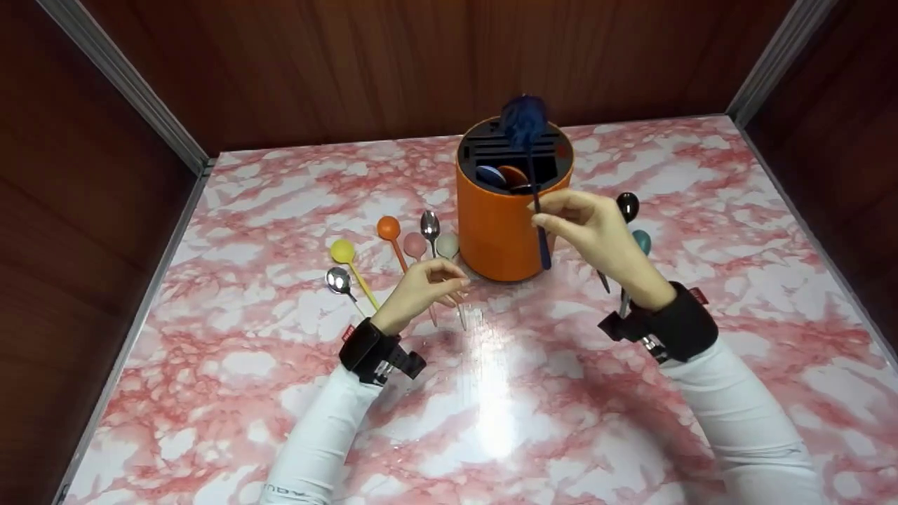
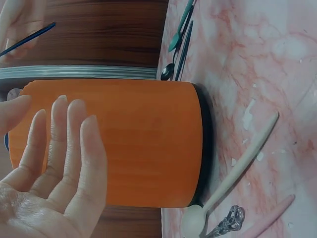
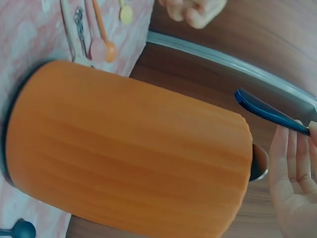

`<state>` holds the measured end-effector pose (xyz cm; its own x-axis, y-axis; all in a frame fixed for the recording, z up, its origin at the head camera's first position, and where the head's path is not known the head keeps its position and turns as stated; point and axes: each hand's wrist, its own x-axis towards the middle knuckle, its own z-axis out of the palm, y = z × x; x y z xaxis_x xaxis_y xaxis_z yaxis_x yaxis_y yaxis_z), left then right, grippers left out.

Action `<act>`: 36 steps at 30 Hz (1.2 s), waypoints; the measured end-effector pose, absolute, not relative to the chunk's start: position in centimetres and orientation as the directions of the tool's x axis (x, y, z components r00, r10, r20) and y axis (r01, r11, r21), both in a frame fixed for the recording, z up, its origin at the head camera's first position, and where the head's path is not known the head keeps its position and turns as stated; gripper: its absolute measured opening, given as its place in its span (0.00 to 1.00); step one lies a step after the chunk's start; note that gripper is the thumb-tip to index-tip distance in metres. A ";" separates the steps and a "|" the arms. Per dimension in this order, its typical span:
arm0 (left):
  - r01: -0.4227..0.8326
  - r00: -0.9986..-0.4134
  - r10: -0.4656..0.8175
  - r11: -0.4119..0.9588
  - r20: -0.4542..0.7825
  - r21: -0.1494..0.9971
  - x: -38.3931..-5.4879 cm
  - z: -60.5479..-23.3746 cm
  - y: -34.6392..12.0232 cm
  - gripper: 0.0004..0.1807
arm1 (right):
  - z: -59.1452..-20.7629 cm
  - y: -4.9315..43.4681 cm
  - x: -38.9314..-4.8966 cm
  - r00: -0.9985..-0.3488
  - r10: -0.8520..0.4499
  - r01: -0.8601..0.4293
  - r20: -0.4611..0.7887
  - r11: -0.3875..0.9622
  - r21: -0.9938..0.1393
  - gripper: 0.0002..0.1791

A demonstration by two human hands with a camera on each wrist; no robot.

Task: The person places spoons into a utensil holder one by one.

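My right hand (image 1: 596, 231) pinches a dark blue spoon (image 1: 525, 125) by its handle, between thumb and fingers. The spoon stands bowl up, in front of the slotted black top of an orange utensil holder (image 1: 499, 235). Inside the holder's wide opening, a blue bowl (image 1: 490, 176) and an orange-brown bowl (image 1: 513, 174) show. My left hand (image 1: 424, 287) hovers left of the holder with relaxed fingers and holds nothing; the left wrist view shows its open palm. Below it lie a pale spoon (image 2: 242, 161), a pink spoon (image 1: 414, 243) and an ornate silver spoon (image 1: 430, 223).
Farther left lie an orange spoon (image 1: 389, 227), a yellow spoon (image 1: 342, 250) and another silver spoon (image 1: 338, 280). Right of the holder are a black spoon (image 1: 628, 205) and a teal spoon (image 1: 641, 241), partly behind my right arm. Wood-look panels (image 1: 351, 70) border the marbled table (image 1: 280, 414).
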<state>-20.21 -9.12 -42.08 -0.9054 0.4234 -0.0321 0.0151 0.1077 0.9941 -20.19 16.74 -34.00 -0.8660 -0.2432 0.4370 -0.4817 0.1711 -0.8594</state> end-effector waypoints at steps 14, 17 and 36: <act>-0.021 -0.906 0.419 0.092 -0.058 0.996 -20.0 -42.6 -9.3 0.09 | -29.7 15.8 -22.5 -0.837 -0.201 -0.542 0.509 0.172 -0.823 0.06; -0.025 -0.907 0.418 0.089 -0.060 0.996 -20.0 -42.7 -9.3 0.09 | -28.7 15.5 -23.0 -0.833 -0.206 -0.550 0.513 0.207 -0.809 0.06; -0.019 -0.895 0.444 0.052 -0.040 0.998 -19.8 -43.0 -9.5 0.09 | -26.1 13.5 -26.0 -0.859 -0.187 -0.509 0.477 0.207 -0.835 0.04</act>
<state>-19.75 -9.47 -42.98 -0.8949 0.4444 -0.0403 -0.0194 0.0516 0.9985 -26.04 13.54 -26.11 -0.8589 -0.1874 0.4767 -0.5090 0.2074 -0.8354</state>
